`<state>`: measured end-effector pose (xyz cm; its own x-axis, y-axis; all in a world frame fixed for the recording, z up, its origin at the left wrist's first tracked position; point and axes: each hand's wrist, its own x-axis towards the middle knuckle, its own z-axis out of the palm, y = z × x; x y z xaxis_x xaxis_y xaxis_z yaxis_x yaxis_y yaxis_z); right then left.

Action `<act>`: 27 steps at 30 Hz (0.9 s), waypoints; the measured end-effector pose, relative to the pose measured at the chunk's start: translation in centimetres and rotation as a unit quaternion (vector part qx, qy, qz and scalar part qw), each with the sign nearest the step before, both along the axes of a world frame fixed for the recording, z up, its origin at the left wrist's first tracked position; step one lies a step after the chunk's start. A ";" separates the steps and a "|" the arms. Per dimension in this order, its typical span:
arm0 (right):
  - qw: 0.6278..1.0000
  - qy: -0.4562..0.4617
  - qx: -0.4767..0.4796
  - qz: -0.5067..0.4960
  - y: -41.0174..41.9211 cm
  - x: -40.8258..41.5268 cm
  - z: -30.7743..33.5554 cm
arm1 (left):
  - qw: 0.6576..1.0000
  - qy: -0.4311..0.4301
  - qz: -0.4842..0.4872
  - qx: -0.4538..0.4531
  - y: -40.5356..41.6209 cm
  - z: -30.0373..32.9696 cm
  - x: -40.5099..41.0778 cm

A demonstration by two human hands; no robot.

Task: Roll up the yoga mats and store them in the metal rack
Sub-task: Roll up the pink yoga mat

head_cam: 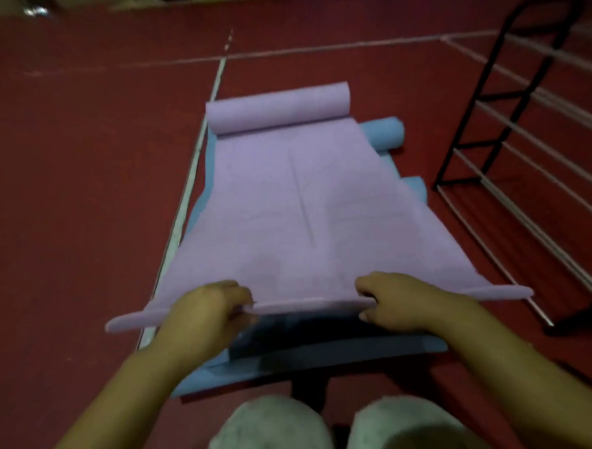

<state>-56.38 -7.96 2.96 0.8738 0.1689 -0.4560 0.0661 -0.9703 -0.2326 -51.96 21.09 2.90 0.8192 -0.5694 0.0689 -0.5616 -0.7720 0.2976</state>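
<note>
A purple yoga mat (299, 197) lies stretched out in front of me, its far end curled into a roll. My left hand (207, 312) and my right hand (397, 301) grip its near edge, lifted off the floor. Beneath it lies a blue yoga mat (315, 359), whose curled ends (385, 133) show at the far right. The black metal rack (517, 160) with white rails stands on the right.
The floor (77, 185) is red with white painted lines; one line (186, 191) runs along the mats' left side. My knees in light trousers (338, 436) fill the bottom of the view. Dark objects stand by the far wall.
</note>
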 end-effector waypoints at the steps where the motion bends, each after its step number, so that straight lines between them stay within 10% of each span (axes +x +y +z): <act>1: 0.999 -0.038 0.001 -0.014 0.4 -1.5 0.9 | 1.000 -0.011 0.002 -0.006 0.1 1.6 -1.2; 18: 0.936 -0.352 0.017 0.003 11.1 -22.9 10.4 | 0.966 -0.222 -0.127 0.039 10.0 12.8 -19.2; 27: 0.886 -0.455 -0.021 0.089 11.1 -27.3 8.9 | 0.975 -0.143 -0.159 -0.055 11.5 10.7 -24.0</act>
<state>-83.72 3.12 11.82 0.8439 0.3401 0.4150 0.3599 -0.9324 0.0322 -75.96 32.59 13.57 0.5406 -0.7676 0.3442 -0.8397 -0.5177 0.1641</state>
